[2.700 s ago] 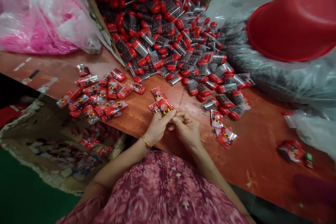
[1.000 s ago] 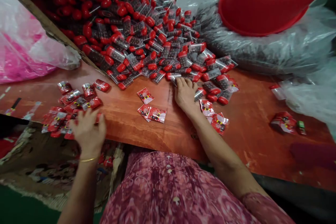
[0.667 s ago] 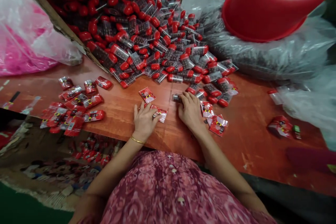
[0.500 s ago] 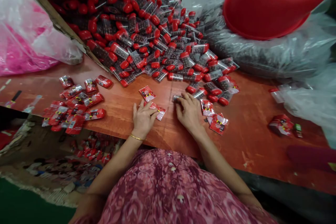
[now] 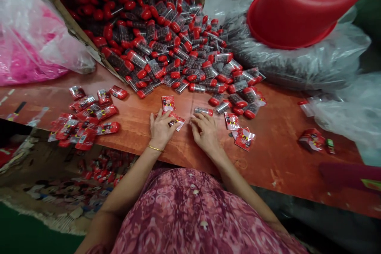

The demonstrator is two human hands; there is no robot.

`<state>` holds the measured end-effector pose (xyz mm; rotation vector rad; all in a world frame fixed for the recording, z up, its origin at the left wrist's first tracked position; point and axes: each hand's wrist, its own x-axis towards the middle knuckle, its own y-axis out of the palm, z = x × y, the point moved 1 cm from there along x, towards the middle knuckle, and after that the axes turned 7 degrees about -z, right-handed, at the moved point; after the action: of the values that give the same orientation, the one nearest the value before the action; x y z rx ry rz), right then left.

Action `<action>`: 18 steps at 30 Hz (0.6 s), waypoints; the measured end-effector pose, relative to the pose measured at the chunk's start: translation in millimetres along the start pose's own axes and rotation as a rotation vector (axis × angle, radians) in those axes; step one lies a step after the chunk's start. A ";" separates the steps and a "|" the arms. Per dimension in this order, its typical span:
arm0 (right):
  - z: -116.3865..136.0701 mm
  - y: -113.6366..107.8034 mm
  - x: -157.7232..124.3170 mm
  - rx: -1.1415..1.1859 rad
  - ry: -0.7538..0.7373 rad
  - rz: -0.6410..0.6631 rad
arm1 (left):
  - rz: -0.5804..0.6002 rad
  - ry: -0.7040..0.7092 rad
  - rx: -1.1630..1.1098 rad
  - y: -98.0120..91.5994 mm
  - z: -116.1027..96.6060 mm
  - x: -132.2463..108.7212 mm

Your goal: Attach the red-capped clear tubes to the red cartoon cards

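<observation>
My left hand (image 5: 161,130) rests near the table's front edge, its thumb and fingers closed on a small red printed card (image 5: 179,120). Just beyond its fingertips lies another red printed card (image 5: 168,103). My right hand (image 5: 206,134) is low over the table with bent fingers apart, and I see nothing held in it. Right past those fingertips a clear tube with a red cap (image 5: 203,111) lies on its side. Several more red cards (image 5: 244,139) are to the right of this hand. Dark dotted contents show inside the many capped tubes (image 5: 178,53) heaped ahead.
A cardboard box (image 5: 70,27) spills the tubes onto the table (image 5: 268,154). Finished-looking red packets (image 5: 86,119) are piled at left. A red bucket (image 5: 300,8) stands upside down on a plastic bag (image 5: 285,65). A bag of pink items (image 5: 32,47) sits at far left.
My right hand has drawn back and slightly left off the tube, which now shows whole. My left hand stays by the cards, its fingers more curled. The view has shifted slightly.
</observation>
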<state>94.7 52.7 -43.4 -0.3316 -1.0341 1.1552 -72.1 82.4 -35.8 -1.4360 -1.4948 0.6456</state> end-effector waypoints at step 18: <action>29.6 13.4 13.6 0.851 0.525 0.070 | -0.157 -0.005 -0.282 -32.3 -25.7 5.5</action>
<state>63.3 62.0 -30.4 0.0201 -0.0300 1.3653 -64.0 76.1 4.5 -1.5066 -1.7343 0.3521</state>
